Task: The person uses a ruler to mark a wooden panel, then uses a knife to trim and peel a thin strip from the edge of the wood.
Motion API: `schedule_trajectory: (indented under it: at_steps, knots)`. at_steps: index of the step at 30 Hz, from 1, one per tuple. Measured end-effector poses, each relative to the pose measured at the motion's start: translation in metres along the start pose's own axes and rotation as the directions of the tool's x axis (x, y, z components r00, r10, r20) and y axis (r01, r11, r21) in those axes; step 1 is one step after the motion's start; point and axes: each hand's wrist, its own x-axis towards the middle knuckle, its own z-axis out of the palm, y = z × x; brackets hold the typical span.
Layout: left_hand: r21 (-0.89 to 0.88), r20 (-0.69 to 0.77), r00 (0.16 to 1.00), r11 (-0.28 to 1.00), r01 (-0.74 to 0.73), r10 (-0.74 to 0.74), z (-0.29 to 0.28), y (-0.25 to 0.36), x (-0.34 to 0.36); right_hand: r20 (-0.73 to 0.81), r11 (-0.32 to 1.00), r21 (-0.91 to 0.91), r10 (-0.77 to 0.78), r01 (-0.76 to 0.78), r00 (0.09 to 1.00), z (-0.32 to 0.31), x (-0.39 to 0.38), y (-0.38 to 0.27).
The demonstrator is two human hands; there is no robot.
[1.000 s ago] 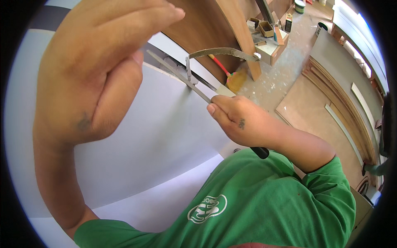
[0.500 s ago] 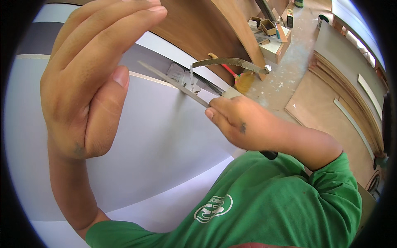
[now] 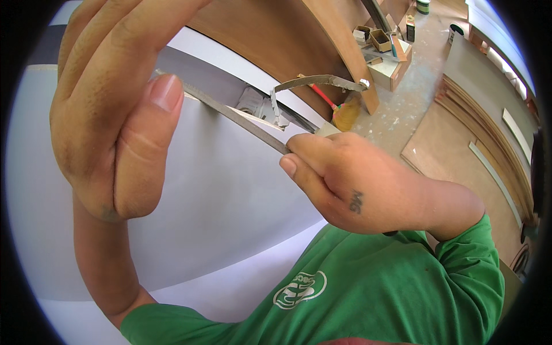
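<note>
My right hand [image 3: 368, 184] is closed round the handle end of a long flat file [image 3: 236, 119], its thumb and forefinger at the near end of the blade. A bit of dark handle shows below the fist. The blade slants up to the left along the edge of a large pale panel [image 3: 218, 201]. My left hand [image 3: 109, 115] is raised at the far left, fingers stretched out, its thumb over the file's far end; whether it presses on the blade I cannot tell. A thin brown strip [image 3: 322, 82] curls away from the panel's edge.
Beyond the panel stands a curved brown wooden board [image 3: 259, 34]. A broom with a red handle [image 3: 325, 96] lies near it. Small boxes [image 3: 379, 40] rest on a white block at the back. Brown boards [image 3: 489, 149] are stacked on the right.
The file has tilted and slid up to the left, so its tip now passes behind my left thumb. My right hand has rolled and shifted slightly; the left hand has come closer to the blade.
</note>
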Motion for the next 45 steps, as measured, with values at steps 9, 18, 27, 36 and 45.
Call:
schedule_trajectory:
  at_steps: [9, 18, 27, 36, 45]
  knots:
    - [-0.297, 0.09, 0.996, 0.954, 0.04, -0.014, 0.014, 0.014, 0.006, -0.038, 0.988, 0.083, 0.134, -0.13, 0.99, -0.015, 0.008, 0.032]
    - [-0.193, 0.333, 0.942, 0.977, 0.093, -0.023, 0.034, 0.05, 0.009, -0.236, 0.736, 0.663, 0.379, -0.137, 0.895, -0.048, -0.027, 0.068]
    - [-0.168, 0.437, 0.899, 0.983, 0.071, 0.01, 0.061, 0.077, 0.008, -0.135, 0.629, 0.744, 0.473, -0.227, 0.87, -0.05, -0.043, 0.111]
    - [-0.295, 0.237, 0.971, 0.954, 0.058, 0.014, 0.066, 0.071, 0.017, -0.014, 0.76, 0.631, 0.212, -0.156, 0.977, -0.038, -0.047, 0.104]
    - [-0.282, 0.241, 0.965, 0.943, 0.176, -0.108, 0.054, 0.057, 0.038, 0.232, 0.875, 0.329, 0.289, -0.354, 0.929, 0.012, -0.073, 0.096]
